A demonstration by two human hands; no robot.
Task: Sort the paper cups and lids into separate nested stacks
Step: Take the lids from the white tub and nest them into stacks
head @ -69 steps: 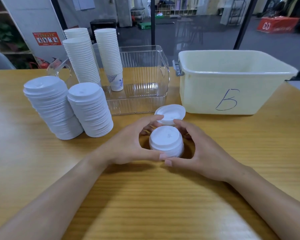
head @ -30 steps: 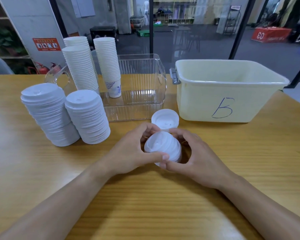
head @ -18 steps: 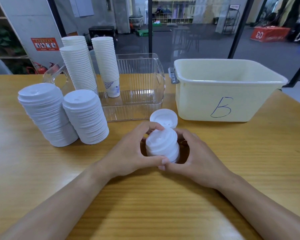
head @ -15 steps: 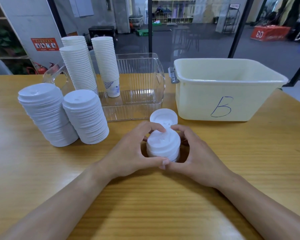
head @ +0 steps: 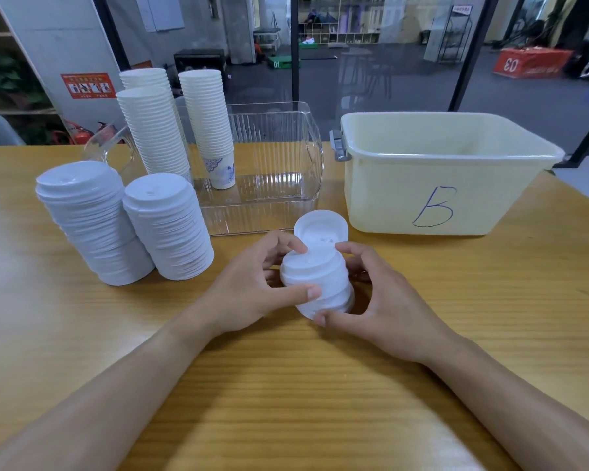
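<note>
A short nested stack of white lids (head: 317,280) leans to the left at the middle of the wooden table. My left hand (head: 252,287) grips its left side, thumb across the front. My right hand (head: 385,297) cups its right side and base. One single lid (head: 320,227) lies upside down just behind the stack. Two tall lid stacks (head: 85,219) (head: 167,226) stand at the left. Three tall stacks of paper cups (head: 153,130) (head: 210,124) rise behind them.
A clear plastic bin (head: 279,185) sits behind the hands, with one cup stack standing inside it. A pale yellow tub (head: 439,171) marked "B" stands at the right. Glass walls and a hall lie beyond the table's far edge.
The short lid stack has tilted to the left between my hands. My left thumb has slid higher across its front. The other stacks have not moved.
</note>
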